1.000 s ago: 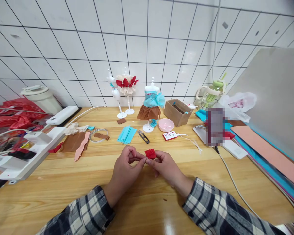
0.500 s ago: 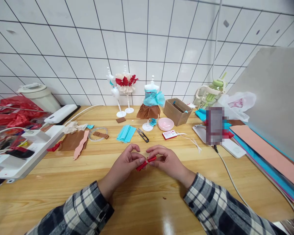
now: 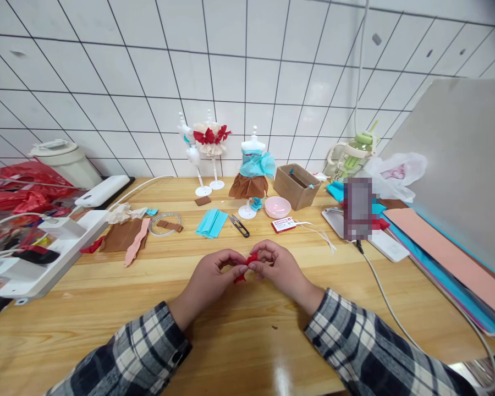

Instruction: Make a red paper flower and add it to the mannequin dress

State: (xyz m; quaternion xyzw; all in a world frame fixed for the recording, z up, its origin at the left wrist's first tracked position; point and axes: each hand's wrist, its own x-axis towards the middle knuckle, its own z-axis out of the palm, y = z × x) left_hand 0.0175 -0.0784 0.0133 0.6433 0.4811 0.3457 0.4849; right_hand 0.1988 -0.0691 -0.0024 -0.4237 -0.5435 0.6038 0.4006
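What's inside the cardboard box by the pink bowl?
Small blue scraps show at the rim of the cardboard box, beside the pink bowl. The interior looks dark brown; its near wall hides the bottom, so I can't tell what lies there.

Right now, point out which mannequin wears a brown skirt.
The right-hand mannequin, beside the box; the left one has no skirt, the middle one wears cream and red.

My left hand [image 3: 212,280] and right hand [image 3: 281,273] pinch red material [image 3: 252,258], apparently crepe paper. Small snips [image 3: 239,226] lie beyond.
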